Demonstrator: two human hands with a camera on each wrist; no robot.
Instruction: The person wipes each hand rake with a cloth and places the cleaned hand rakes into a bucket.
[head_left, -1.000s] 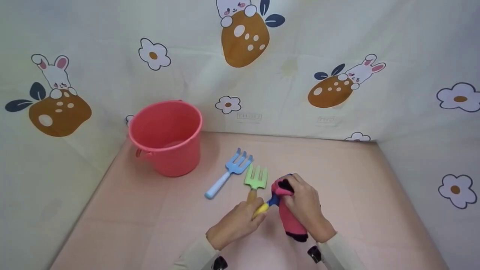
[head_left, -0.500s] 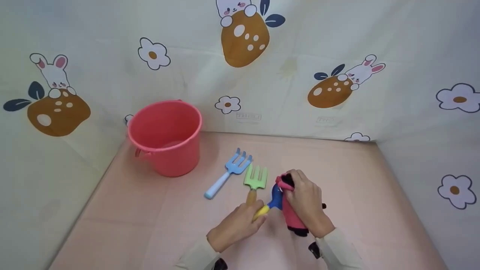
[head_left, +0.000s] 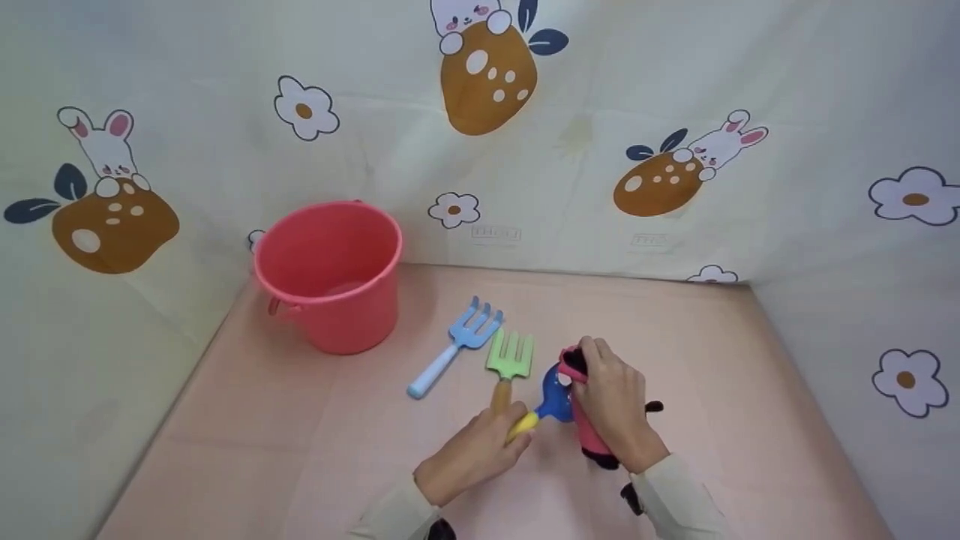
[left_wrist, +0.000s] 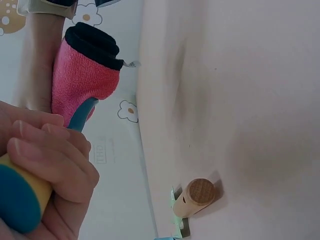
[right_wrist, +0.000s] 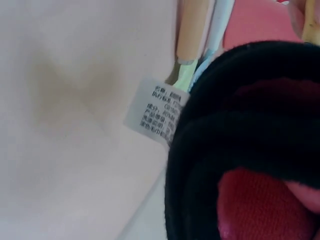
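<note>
In the head view my left hand (head_left: 476,450) grips the yellow handle of a small toy trowel (head_left: 556,399) with a blue blade. The handle's blue-green end (left_wrist: 19,200) shows in the left wrist view. My right hand (head_left: 613,394) holds a pink towel (head_left: 592,436) with black edging against the right side of the blade, which the towel partly covers. A printed white label (right_wrist: 157,107) sticks out from the towel in the right wrist view. Just beyond my left hand lies a green hand fork (head_left: 510,360) with a wooden handle.
A light-blue hand fork (head_left: 457,345) lies left of the green one, their heads close together. Farther back on the left stands a red bucket (head_left: 352,319). Printed cloth walls (head_left: 375,172) enclose the pinkish table surface (head_left: 300,435) at the back and sides.
My right hand and the towel have shifted slightly right and away, along the blade. More of the blue blade shows now. My left hand stays nearly still on the handle.
</note>
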